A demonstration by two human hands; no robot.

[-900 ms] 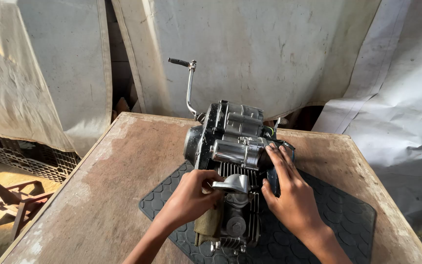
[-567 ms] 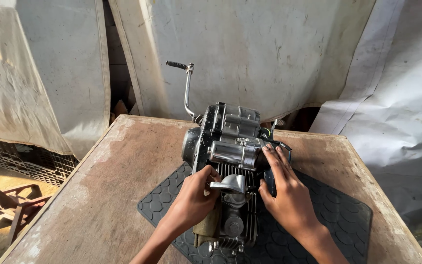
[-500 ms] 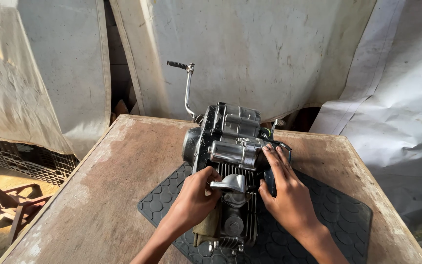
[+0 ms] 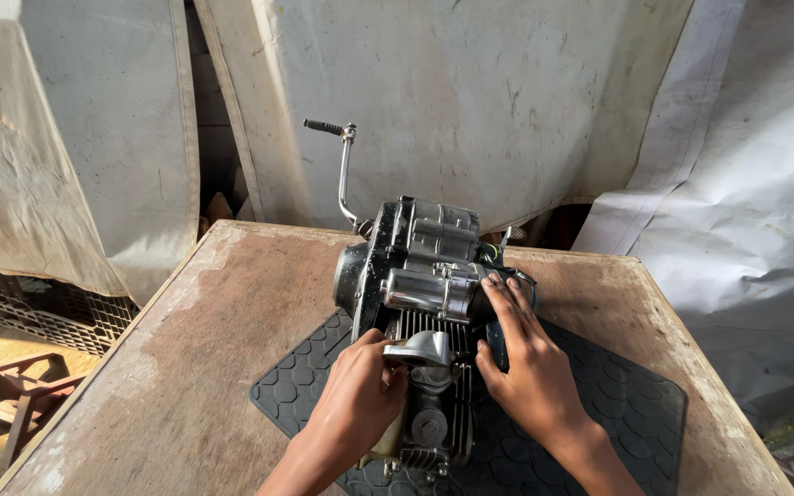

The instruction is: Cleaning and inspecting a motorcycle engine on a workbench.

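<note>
A grey and black motorcycle engine [image 4: 420,276] stands on a black rubber mat [image 4: 618,413] on a worn wooden table [image 4: 222,331]. A kick-start lever [image 4: 344,170] with a black grip rises from its far left side. My left hand [image 4: 360,395] grips the engine's near left side at the finned cylinder, its thumb by a curved silver bracket [image 4: 420,349]. My right hand [image 4: 526,363] lies flat against the engine's right side, fingers stretched up next to the chrome cylindrical part [image 4: 420,292].
Pale tarpaulin sheets [image 4: 507,92] hang behind and to the right of the table. At the left, below table level, lie a dark plastic crate [image 4: 29,312] and a reddish metal frame [image 4: 11,386] on a sunlit floor.
My left hand has slid up the engine's left side toward the silver bracket. The view has shifted slightly; the right hand and engine stay put.
</note>
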